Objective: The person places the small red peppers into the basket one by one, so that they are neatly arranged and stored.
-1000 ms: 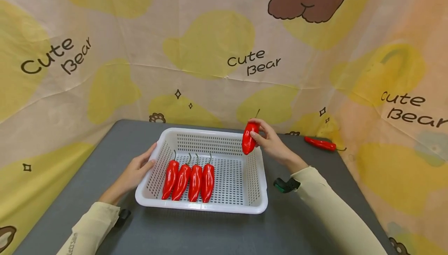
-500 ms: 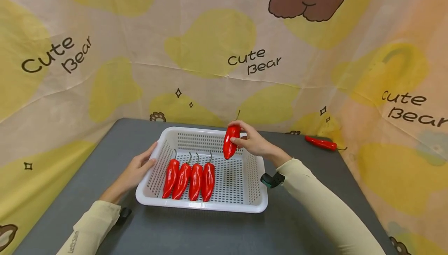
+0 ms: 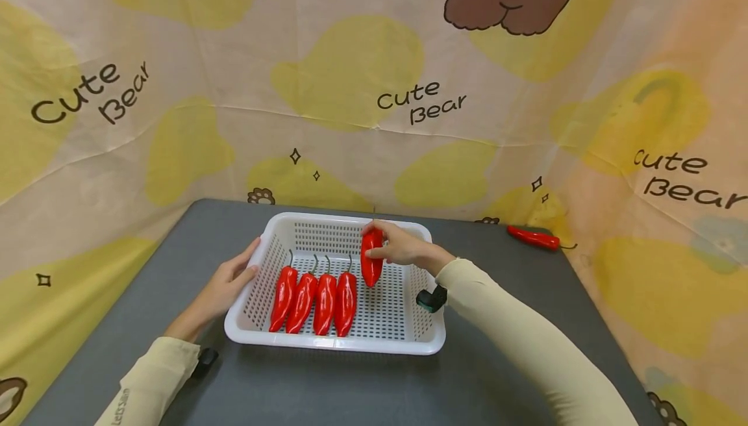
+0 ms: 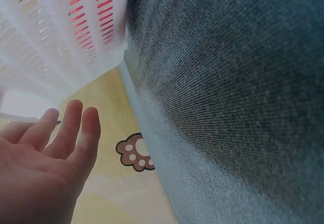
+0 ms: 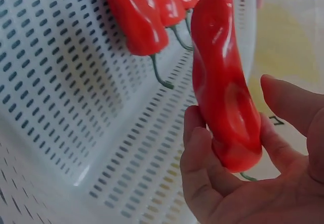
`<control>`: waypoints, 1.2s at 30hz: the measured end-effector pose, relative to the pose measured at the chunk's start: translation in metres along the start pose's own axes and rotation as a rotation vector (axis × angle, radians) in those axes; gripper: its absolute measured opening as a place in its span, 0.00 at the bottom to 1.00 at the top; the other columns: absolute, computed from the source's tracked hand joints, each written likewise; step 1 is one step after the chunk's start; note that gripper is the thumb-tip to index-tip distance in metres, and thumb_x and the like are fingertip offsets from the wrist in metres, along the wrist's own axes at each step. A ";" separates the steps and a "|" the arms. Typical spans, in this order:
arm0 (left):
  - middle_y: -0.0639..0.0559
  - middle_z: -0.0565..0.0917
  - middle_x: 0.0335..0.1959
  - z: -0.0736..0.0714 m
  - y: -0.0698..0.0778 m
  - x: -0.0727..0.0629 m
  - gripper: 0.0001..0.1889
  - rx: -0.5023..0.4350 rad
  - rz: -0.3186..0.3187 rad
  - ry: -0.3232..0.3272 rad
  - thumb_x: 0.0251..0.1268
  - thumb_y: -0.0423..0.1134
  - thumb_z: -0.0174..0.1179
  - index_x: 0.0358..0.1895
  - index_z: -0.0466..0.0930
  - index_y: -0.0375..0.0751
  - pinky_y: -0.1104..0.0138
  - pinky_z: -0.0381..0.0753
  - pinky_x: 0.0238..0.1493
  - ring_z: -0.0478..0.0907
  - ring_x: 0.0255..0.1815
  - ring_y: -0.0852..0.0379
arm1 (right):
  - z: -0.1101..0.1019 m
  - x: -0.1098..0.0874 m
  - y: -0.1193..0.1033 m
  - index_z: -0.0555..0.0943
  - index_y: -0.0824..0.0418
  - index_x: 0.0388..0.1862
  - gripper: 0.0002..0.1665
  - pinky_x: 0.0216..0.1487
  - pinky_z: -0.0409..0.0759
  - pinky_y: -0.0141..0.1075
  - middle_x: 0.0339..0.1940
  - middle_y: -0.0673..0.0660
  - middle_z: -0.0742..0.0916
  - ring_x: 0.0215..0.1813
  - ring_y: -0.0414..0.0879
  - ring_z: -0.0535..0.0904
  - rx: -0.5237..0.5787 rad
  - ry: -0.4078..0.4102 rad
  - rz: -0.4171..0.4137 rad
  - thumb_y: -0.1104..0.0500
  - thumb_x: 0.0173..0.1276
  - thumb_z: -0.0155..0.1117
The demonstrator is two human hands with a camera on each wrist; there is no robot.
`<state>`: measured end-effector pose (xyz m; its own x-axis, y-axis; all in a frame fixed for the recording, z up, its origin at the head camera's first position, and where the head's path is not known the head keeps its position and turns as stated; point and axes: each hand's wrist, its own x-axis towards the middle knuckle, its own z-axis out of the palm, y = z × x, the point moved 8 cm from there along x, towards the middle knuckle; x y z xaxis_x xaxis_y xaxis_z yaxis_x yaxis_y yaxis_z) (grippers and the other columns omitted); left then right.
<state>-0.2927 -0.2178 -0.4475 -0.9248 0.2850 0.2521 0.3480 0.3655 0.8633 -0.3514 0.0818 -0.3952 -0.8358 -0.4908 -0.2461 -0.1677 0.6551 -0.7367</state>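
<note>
A white perforated plastic basket (image 3: 336, 344) stands on the grey table. My left hand (image 3: 224, 286) holds its left rim, thumb over the edge; in the left wrist view the other fingers (image 4: 73, 118) are loosely bent below the rim. My right hand (image 3: 397, 245) grips a red pepper (image 3: 371, 263) by its stem end, just above the basket floor, tip downward. In the right wrist view the fingers and thumb surround this pepper (image 5: 223, 92). Several red peppers (image 3: 326, 304) lie side by side in the basket's left half, stems toward the back.
Another red pepper (image 3: 534, 238) lies on the table (image 3: 497, 361) at the far right, by the cloth. A patterned cloth (image 3: 345, 88) hangs behind and along the sides of the table. The basket's right half shows bare floor.
My right hand has carried its pepper left and down from above the basket's right rim, to beside the row of peppers. The left hand stays at the rim.
</note>
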 end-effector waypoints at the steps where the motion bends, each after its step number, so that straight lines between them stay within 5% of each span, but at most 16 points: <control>1: 0.17 0.67 0.68 0.000 0.000 -0.001 0.33 -0.001 -0.001 0.002 0.78 0.30 0.48 0.81 0.47 0.34 0.60 0.90 0.30 0.88 0.41 0.37 | 0.003 0.002 0.001 0.72 0.58 0.67 0.27 0.49 0.87 0.44 0.58 0.62 0.80 0.54 0.54 0.77 -0.002 -0.007 0.014 0.60 0.70 0.66; 15: 0.18 0.67 0.69 0.001 -0.003 -0.002 0.34 -0.007 -0.020 -0.007 0.78 0.32 0.49 0.81 0.46 0.36 0.60 0.90 0.31 0.88 0.43 0.37 | 0.037 0.008 0.020 0.78 0.54 0.61 0.25 0.46 0.87 0.41 0.53 0.58 0.81 0.48 0.49 0.77 -0.073 -0.149 0.178 0.58 0.66 0.71; 23: 0.18 0.68 0.68 0.001 -0.003 -0.001 0.34 0.007 0.003 0.009 0.78 0.32 0.49 0.81 0.47 0.36 0.60 0.90 0.30 0.87 0.43 0.31 | 0.040 0.006 0.019 0.77 0.56 0.61 0.24 0.42 0.87 0.37 0.51 0.58 0.81 0.46 0.48 0.77 -0.144 -0.213 0.158 0.60 0.67 0.70; 36: 0.18 0.68 0.68 0.001 0.001 -0.001 0.34 -0.003 -0.005 0.005 0.77 0.31 0.49 0.81 0.47 0.35 0.60 0.90 0.30 0.86 0.44 0.29 | 0.051 -0.004 0.025 0.78 0.50 0.65 0.31 0.52 0.89 0.41 0.59 0.57 0.81 0.52 0.48 0.79 -0.170 -0.303 0.214 0.60 0.63 0.73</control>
<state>-0.2907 -0.2169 -0.4470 -0.9272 0.2788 0.2501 0.3431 0.3645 0.8657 -0.3255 0.0708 -0.4448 -0.6738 -0.4637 -0.5754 -0.1120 0.8337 -0.5407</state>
